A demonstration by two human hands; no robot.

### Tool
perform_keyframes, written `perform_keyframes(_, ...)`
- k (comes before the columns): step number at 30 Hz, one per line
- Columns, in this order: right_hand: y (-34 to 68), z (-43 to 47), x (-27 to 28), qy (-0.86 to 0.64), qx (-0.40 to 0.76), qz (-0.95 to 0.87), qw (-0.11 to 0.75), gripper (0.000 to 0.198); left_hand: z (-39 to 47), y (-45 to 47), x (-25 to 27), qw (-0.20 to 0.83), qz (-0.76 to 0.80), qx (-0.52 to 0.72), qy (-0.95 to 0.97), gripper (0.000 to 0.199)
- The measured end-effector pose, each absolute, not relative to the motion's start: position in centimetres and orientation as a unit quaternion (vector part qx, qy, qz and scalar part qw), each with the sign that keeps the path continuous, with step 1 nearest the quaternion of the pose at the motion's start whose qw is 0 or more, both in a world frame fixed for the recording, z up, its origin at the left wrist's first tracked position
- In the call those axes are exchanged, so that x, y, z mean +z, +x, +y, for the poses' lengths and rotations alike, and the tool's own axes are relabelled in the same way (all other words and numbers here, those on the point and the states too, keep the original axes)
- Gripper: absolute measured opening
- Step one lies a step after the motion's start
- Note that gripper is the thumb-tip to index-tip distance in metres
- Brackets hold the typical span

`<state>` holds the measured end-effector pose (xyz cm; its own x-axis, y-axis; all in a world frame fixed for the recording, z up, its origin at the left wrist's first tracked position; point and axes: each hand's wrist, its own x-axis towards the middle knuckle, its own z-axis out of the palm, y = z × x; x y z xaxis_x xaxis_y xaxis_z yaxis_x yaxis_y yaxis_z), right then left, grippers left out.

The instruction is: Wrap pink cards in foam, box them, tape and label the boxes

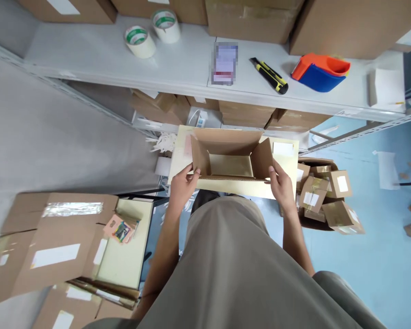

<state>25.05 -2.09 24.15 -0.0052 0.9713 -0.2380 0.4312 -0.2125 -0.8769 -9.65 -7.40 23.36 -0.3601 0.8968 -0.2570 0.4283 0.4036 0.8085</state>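
A cardboard box [228, 140] without a closed bottom stands on the small pale table [219, 185]; the table's surface shows through it. My left hand [184, 183] grips its near left corner, thumb on top and fingers mostly hidden below. At the near right corner, my right hand [280, 183] holds the box in the same way, thumb over the edge. A white label [283, 149] lies on the table to the right of the box.
On the shelf [185, 59] are two tape rolls [140, 42], a utility knife [269, 75] and an orange-blue tape dispenser [320, 72]. Small sealed boxes [314, 194] fill a carton at right. Flattened cardboard [58, 228] and pink cards [118, 229] lie at left.
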Motion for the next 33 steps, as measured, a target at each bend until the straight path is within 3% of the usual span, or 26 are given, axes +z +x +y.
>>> perform_keyframes(5,24.8,-2.6,24.2,-0.642,0.407,-0.576,0.299,0.079,-7.2,-8.8,22.8,0.373,0.685,0.387,0.493,0.065)
perform_keyframes(11,25.1,-2.0,23.5,-0.637,0.430,-0.549,0.329,0.069,-7.1,-9.4,22.2,0.396,0.646,0.380,0.530,0.069)
perform_keyframes(14,25.5,-1.7,23.4,-0.601,0.467,-0.573,0.303,0.066,-6.9,-9.6,22.2,0.394,0.639,0.366,0.550,0.070)
perform_keyframes(20,27.1,-1.1,23.2,-0.535,0.501,-0.643,0.222,0.079,-6.3,-9.5,22.1,0.353,0.625,0.306,0.625,0.049)
perform_keyframes(24,27.4,0.4,22.4,-0.546,0.480,-0.638,0.252,0.066,-5.6,-9.5,21.6,0.319,0.634,0.314,0.631,0.050)
perform_keyframes(30,26.1,3.6,19.8,-0.606,0.409,-0.617,0.290,0.075,-3.5,-9.6,19.7,0.285,0.706,0.320,0.564,0.035)
perform_keyframes(31,25.8,3.9,19.3,-0.621,0.402,-0.607,0.292,0.076,-3.0,-9.6,19.2,0.288,0.721,0.319,0.544,0.041)
perform_keyframes(33,25.4,4.3,18.4,-0.647,0.390,-0.588,0.290,0.076,-2.1,-9.8,18.2,0.298,0.739,0.328,0.507,0.073)
